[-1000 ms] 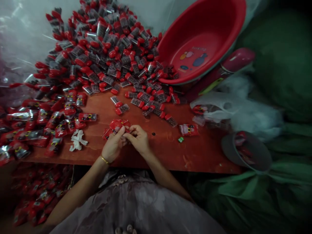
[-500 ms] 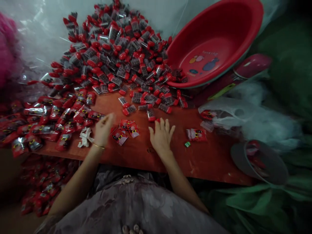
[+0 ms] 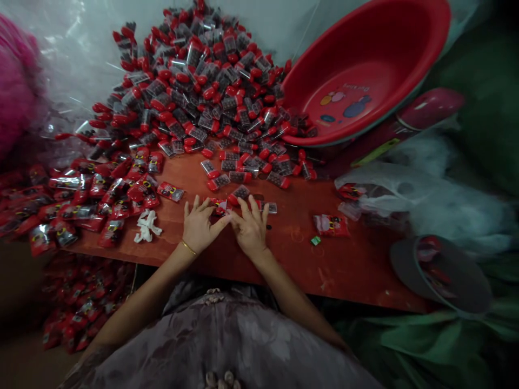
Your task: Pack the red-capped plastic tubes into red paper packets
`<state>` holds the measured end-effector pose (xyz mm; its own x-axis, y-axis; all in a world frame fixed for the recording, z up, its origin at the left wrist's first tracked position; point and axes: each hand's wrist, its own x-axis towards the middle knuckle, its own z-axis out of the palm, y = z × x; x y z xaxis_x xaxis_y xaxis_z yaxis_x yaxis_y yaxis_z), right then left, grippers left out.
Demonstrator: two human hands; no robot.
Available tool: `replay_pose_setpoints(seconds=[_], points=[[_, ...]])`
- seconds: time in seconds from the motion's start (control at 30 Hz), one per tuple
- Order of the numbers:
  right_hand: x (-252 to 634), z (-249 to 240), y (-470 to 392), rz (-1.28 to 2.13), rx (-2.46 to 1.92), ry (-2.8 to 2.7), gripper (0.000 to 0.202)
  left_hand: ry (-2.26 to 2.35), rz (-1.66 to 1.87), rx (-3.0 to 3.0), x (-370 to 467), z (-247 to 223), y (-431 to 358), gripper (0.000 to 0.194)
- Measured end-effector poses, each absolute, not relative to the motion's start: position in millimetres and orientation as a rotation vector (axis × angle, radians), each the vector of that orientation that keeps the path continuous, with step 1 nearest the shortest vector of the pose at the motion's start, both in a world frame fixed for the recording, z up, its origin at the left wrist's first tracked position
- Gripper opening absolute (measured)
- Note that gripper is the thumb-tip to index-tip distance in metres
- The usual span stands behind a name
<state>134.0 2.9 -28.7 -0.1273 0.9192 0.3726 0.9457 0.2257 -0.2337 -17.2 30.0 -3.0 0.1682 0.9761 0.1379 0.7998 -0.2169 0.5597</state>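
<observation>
My left hand [image 3: 199,226] lies over the wooden table with fingers spread, its fingertips at a red printed packet [image 3: 219,205]. My right hand [image 3: 249,229] is beside it, fingers apart, and the thumb sides of both hands meet. Just beyond the right fingertips lies a clear red-capped tube with dark contents [image 3: 239,193]. Another small clear tube [image 3: 272,207] shows at the right hand's outer side. The hands partly cover the packet. Left of my left hand are a crumpled white scrap [image 3: 146,226] and a filled red packet [image 3: 170,191].
A large pile of red-capped tubes [image 3: 194,81] stands at the back, against a tilted red basin [image 3: 352,124]. Filled red packets [image 3: 101,189] heap at the left. On the right are a flat packet [image 3: 331,225], a green piece [image 3: 315,240], plastic bags [image 3: 430,189] and a grey container [image 3: 413,270].
My left hand has moved right, away from the heap, and the right hand slightly left, so they meet. A filled packet now lies apart by the heap; the loose printed packets are mostly covered.
</observation>
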Motion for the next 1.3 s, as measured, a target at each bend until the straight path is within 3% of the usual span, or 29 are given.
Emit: replay_pose_setpoints(seconds=[0.1, 0.23, 0.37, 0.57, 0.87, 1.1, 1.2, 1.3], points=[[133.4, -17.5, 2.3, -0.018, -1.623, -1.991, 0.026, 1.517, 0.942, 1.714, -11.0, -1.1, 32.9, 0.022], [133.5, -5.8, 4.5, 0.457, -1.469, -1.583, 0.046, 1.274, 1.156, 1.230, -8.1, 4.8, 35.7, 0.022], [130.1, 0.9, 4.1, 0.919, -1.347, -1.310, 0.026, 1.250, 1.187, 1.196, -2.4, 12.1, 31.2, 0.021], [124.0, -3.2, -2.5, 0.714, -1.504, -1.289, 0.038, 1.288, 1.183, 1.128, 12.0, 6.2, 21.9, 0.021], [146.7, 0.1, -0.2, 0.686, -1.494, -1.534, 0.032, 1.058, 1.041, 0.563, 12.9, 19.1, 27.9, 0.035], [223.2, -11.2, 17.0, 0.183, -1.869, -2.083, 0.040, 1.024, 0.906, 0.347, 8.6, 24.5, 34.1, 0.037], [229.1, -18.7, 8.9, 0.233, -1.839, -2.042, 0.030, 1.004, 0.877, 0.307, 11.5, 26.4, 32.9, 0.038], [219.2, -15.1, -14.2, 0.546, -1.659, -1.745, 0.028, 1.026, 0.909, 0.309, 13.2, 28.2, 31.6, 0.041]])
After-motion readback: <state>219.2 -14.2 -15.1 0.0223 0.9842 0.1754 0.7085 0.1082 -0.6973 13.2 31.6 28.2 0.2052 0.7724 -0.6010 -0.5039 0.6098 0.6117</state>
